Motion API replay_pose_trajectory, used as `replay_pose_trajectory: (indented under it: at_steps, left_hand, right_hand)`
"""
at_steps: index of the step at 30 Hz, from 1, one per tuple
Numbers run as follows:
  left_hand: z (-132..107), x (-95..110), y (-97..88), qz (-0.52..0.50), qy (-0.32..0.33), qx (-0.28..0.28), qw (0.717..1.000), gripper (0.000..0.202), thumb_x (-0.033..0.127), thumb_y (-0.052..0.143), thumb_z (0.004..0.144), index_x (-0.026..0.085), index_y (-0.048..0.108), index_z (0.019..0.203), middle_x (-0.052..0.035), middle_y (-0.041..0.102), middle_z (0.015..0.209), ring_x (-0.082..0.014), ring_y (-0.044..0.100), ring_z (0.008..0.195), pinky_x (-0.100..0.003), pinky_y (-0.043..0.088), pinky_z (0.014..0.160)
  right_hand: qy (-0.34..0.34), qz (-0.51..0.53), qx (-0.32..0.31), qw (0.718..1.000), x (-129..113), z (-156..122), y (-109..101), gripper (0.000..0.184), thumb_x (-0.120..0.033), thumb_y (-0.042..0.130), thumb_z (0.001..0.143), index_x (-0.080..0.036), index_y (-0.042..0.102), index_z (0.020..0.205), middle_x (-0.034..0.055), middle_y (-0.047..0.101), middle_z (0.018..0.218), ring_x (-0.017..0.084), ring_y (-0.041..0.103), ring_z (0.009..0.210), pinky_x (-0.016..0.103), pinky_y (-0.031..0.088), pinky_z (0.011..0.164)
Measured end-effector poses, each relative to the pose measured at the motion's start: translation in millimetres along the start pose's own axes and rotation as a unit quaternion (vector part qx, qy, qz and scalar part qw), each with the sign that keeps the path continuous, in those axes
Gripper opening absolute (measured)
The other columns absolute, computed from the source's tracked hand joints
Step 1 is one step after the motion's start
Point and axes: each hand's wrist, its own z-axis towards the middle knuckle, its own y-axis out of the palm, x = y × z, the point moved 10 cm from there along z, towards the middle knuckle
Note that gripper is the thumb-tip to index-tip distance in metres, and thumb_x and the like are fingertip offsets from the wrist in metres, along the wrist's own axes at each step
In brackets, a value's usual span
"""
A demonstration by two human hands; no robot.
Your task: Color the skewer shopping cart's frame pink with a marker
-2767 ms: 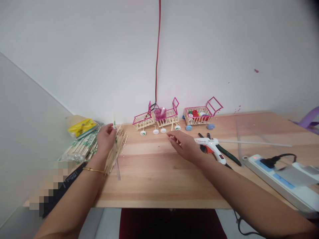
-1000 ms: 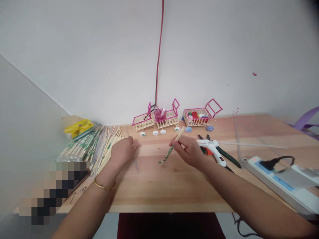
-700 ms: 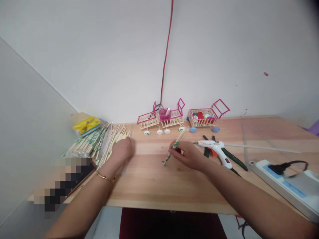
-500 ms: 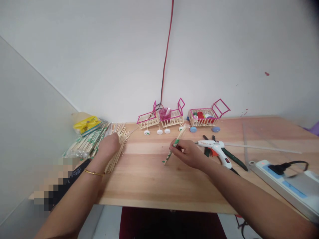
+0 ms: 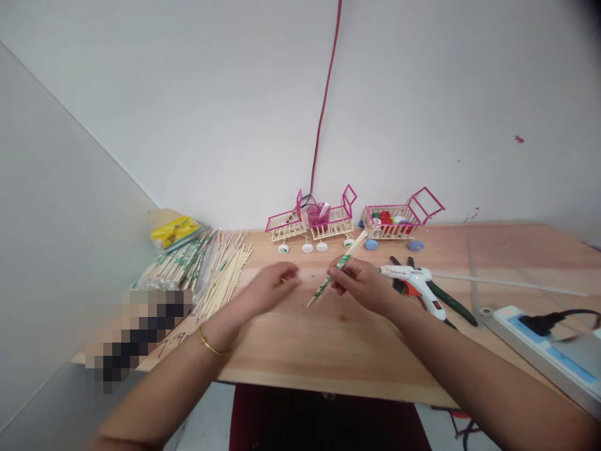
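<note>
My right hand (image 5: 354, 282) grips a pair of chopsticks (image 5: 345, 260) in a clear, green-printed wrapper. The chopsticks slant, top end up and to the right, lower end just over the wooden table (image 5: 300, 357). My left hand (image 5: 275, 287), with a gold bangle at the wrist, hovers to the left of them. Its fingers are somewhat blurred but look loosely apart, with nothing seen in them. Behind its forearm lies a loose heap of bare wooden sticks (image 5: 228, 279). Wrapped chopsticks (image 5: 176, 266) in a plastic bag sit farther left.
Small stick-built carts with pink rims (image 5: 392, 222) and bottle-cap wheels stand along the wall; one holds coloured caps. On the right are a white glue gun (image 5: 417, 285), dark-handled pliers (image 5: 453, 302), and a power strip (image 5: 539, 338). A yellow packet (image 5: 174, 232) lies back left.
My left hand has left the stick heap and moved right, towards the wrapped chopsticks. My right hand keeps its hold on them. The view has shifted slightly.
</note>
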Motion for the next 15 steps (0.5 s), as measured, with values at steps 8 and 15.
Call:
replay_pose_trajectory:
  at_steps: [8, 15]
  left_hand:
    - [-9.4, 1.4, 11.9, -0.055, -0.057, 0.029, 0.996, 0.030, 0.032, 0.036, 0.092, 0.018, 0.062, 0.101, -0.0033, 0.060, 0.076, -0.0154, 0.056, 0.066, -0.027, 0.046, 0.063]
    - [-56.2, -98.5, -129.2, 0.373, -0.247, 0.171, 0.878, 0.035, 0.014, 0.030, 0.088, 0.009, 0.061, 0.101, -0.0200, 0.060, 0.097, -0.0310, 0.057, 0.099, -0.040, 0.044, 0.089]
  right_hand:
    - [-0.033, 0.057, -0.045, 0.997, -14.6, -4.4, 7.0, 0.025, -0.040, 0.057, 0.088, -0.019, 0.058, 0.102, 0.0047, 0.068, 0.088, 0.014, 0.067, 0.070, 0.029, 0.055, 0.068]
    - [-0.043, -0.016, -0.031, 0.998, -6.4, -0.8, 4.2, 0.019, -0.032, 0.055, 0.088, -0.019, 0.057, 0.102, 0.0037, 0.067, 0.083, 0.013, 0.065, 0.067, 0.029, 0.053, 0.065]
